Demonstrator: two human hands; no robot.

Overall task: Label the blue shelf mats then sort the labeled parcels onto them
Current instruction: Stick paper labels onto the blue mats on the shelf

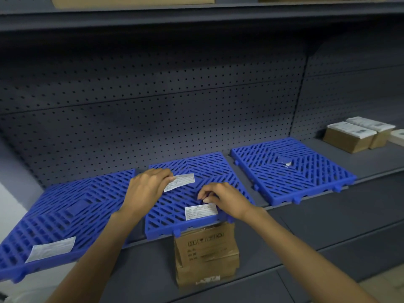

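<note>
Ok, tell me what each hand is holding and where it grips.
The left hand pinches a white label at its left end. The right hand has curled fingers over the middle mat; whether they hold anything cannot be told.

Printed white paper labels (201, 211) on the slatted blue plastic mats (293, 169): lines too small to read. Brown cardboard box (206, 254) below the shelf's front edge: handling symbols, blurred characters.

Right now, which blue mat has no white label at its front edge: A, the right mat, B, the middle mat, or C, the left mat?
A: the right mat shows only a small scrap near its centre, while the left mat and middle mat each carry a white label near the front.
</note>
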